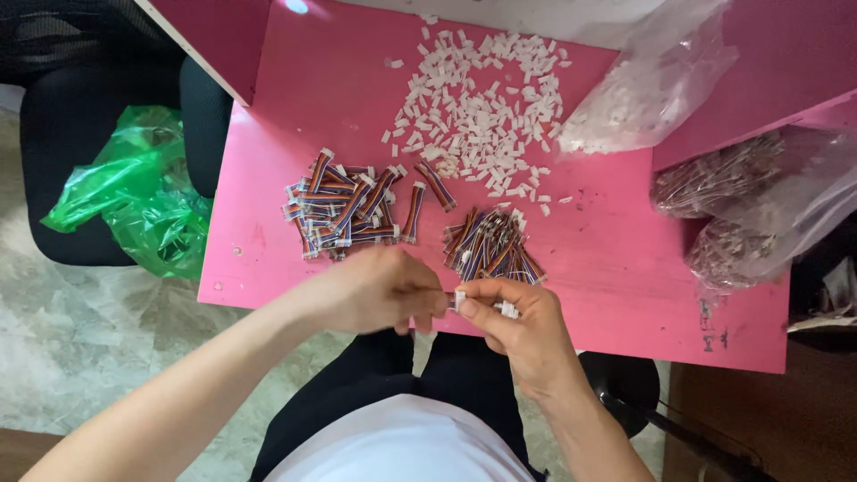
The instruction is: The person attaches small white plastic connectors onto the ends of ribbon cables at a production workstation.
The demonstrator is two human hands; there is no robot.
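At the pink table's (625, 268) six o'clock edge, the left hand (375, 290) and right hand (522, 326) pinch a small white plastic connector housing (460, 299) between closed fingertips, apparently mid-assembly, with the next move likely needing careful alignment with a rainbow ribbon-wire piece from the loose pile (491, 245) at twelve o'clock.

A crumpled green plastic bag (134, 192) is seen on the floor far left of the fingers; clear bags (741, 205) are heaped far right.
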